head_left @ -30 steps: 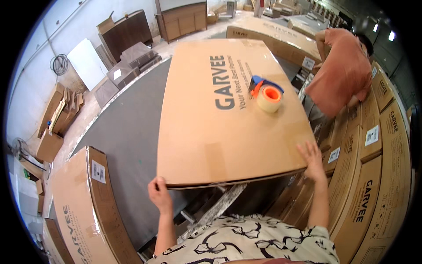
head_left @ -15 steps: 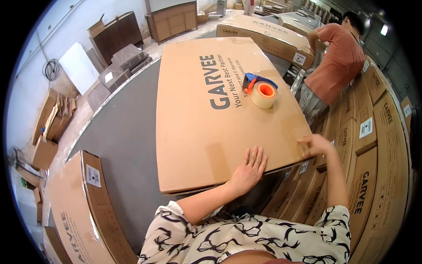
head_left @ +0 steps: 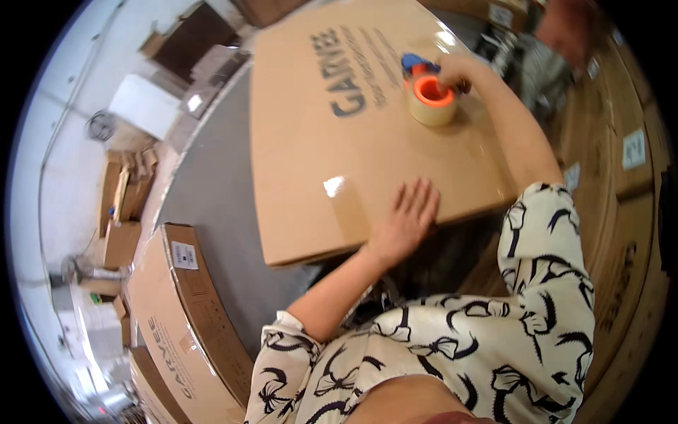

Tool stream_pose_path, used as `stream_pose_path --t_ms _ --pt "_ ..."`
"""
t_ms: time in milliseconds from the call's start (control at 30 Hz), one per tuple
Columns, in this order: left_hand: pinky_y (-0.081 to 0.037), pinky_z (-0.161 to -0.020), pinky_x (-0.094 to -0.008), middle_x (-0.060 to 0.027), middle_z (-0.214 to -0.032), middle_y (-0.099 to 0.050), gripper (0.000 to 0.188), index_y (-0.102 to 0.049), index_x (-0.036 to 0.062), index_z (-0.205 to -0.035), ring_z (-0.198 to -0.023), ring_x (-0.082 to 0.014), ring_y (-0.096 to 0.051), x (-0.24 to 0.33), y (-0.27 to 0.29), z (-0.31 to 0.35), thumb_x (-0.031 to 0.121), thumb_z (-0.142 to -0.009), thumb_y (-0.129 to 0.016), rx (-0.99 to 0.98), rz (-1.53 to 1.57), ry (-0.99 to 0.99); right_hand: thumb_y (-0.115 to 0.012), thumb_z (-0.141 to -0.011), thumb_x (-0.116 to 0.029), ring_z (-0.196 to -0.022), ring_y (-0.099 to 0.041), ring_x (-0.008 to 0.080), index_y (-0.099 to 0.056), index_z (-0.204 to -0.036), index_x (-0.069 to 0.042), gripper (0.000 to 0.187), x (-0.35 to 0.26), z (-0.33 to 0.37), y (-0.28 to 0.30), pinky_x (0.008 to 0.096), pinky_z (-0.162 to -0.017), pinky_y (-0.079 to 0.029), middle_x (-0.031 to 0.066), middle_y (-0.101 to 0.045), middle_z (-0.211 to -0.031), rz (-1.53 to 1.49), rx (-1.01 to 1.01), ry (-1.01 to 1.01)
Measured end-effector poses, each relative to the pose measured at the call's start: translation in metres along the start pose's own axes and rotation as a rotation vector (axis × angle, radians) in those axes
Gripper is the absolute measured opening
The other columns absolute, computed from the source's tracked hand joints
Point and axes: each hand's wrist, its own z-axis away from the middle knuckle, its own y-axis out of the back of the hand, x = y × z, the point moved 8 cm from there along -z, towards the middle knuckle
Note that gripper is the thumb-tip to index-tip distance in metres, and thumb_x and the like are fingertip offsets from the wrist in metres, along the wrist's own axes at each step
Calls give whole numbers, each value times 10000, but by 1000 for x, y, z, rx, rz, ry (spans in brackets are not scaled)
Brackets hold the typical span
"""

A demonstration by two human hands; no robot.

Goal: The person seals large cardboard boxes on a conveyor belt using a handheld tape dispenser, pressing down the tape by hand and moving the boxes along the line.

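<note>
A large flat cardboard box (head_left: 296,162) lies in front of me, printed side up, with clear tape over its near edge. My left hand (head_left: 404,225) rests palm down at that near edge, fingers stretched out. Farther over the box, my right hand (head_left: 459,73) has its fingers closed around the handle of a tape dispenser (head_left: 432,113). The dispenser has blue and orange parts and a wide roll of pale tape on an orange hub. Its handle is mostly hidden by my fingers.
The box sits on a grey work surface (head_left: 205,173). Another carton (head_left: 166,311) stands at the near left. Stacked cartons (head_left: 607,240) line the right side. A co-worker's grey-trousered leg (head_left: 544,78) shows, blurred, at the far right.
My right hand has left the box's near right corner and reached forward to the tape dispenser, taking hold of it. My left hand stays on the near edge. The view has shifted.
</note>
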Motion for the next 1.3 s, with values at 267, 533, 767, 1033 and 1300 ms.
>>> stream_pose_path --t_ms 267,533,767,1033,1300 --pt "-271 -1090 -471 -220 -1411 -397 740 -364 5 -1378 -1319 -349 -372 7 -7 -13 443 -829 -600 123 -165 -22 -611 -708 -248 -630 -624 270 -588 -996 -19 369 152 176 -60 394 -473 -537 101 -603 -783 -604 216 -454" --pt "-281 -1035 -542 -238 -1309 -462 739 -456 -19 -1269 -1275 -382 -372 29 -16 -59 465 -757 -679 273 -85 110 -655 -729 -192 -913 -631 226 -552 -1162 -16 478 137 355 -180 404 -762 -549 108 -630 -1071 -1479 377 -526" --pt "-240 -1061 -587 -210 -1345 -446 492 -470 -9 -1265 -1311 -353 -360 31 -3 -55 227 -841 -552 156 149 84 -753 -723 -386 -1054 -586 179 -561 -1256 7 689 72 320 -69 311 -923 -434 107 -639 -1101 -840 638 -106" --pt "-282 -1051 -535 -165 -1272 -487 541 -505 21 -1175 -1268 -300 -404 29 3 -52 307 -759 -700 132 213 107 -732 -654 -545 -899 -658 302 -659 -1153 -121 659 54 266 -69 358 -804 -504 176 -671 -1039 5 395 -151" --pt "-283 -1043 -549 -161 -1270 -499 530 -527 33 -1170 -1261 -303 -412 20 0 -49 266 -730 -709 192 186 120 -767 -625 -558 -939 -638 356 -624 -1225 -187 719 74 355 -174 423 -854 -496 239 -636 -969 140 409 -336"
